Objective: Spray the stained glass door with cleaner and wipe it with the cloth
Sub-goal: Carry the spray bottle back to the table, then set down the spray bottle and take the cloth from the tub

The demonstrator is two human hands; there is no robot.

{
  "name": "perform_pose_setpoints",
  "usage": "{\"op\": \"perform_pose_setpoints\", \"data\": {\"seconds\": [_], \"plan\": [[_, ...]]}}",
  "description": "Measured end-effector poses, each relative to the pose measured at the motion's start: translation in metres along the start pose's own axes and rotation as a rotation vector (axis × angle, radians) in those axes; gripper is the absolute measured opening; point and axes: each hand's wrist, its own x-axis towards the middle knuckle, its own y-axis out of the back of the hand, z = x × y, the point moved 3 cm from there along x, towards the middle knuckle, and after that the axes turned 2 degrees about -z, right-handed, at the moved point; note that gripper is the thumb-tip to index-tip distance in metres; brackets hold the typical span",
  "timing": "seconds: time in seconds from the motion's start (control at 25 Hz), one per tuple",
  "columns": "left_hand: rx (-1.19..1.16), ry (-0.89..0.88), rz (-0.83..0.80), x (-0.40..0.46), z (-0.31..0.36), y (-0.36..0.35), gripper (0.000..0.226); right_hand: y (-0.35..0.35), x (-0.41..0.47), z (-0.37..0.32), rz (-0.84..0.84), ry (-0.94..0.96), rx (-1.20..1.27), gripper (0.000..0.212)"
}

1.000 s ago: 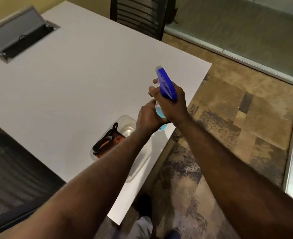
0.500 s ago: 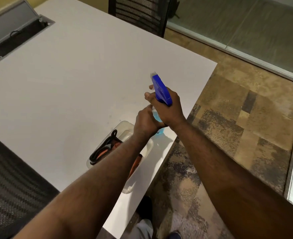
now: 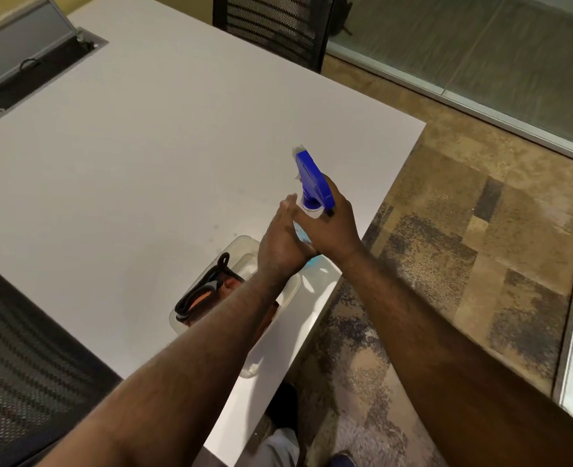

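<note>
- The right hand is wrapping its grip around the spray bottle neck, holding it upright above the surface at 3 o'clock.
- The left hand, fingers loosely open, is steadying the bottle's body, probably to adjust it.
- No cloth is identifiable; the glass door is standing at 1 o'clock.

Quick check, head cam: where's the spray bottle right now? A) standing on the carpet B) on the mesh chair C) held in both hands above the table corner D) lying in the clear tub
C: the right hand grips the spray bottle at its neck, the left hand is against its body, above the white table next to the clear tub.
</note>
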Motion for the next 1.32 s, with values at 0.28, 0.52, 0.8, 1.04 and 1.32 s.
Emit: {"op": "perform_pose_setpoints", "data": {"seconds": [0.28,0.52,0.8,1.04,1.32], "plan": [[0.17,-0.045,-0.018,-0.041,-0.005,0.031,0.106,0.009,-0.043,0.017,0.112,0.121,-0.393,0.103],[0.314,-0.1,0.021,-0.096,-0.041,0.063,0.106,-0.002,-0.095,0.028,0.348,0.283,-0.621,0.09],[0.336,-0.053,0.164,-0.141,-0.091,0.104,0.081,-0.05,-0.125,0.031,0.169,0.381,-0.708,0.066],[0.401,-0.011,0.13,-0.148,-0.12,0.111,0.07,-0.094,-0.117,0.041,-0.29,0.084,-1.035,0.074],[0.454,-0.042,0.157,-0.143,-0.127,0.109,0.04,-0.135,-0.114,0.056,-0.468,-0.154,-1.315,0.085]]}}
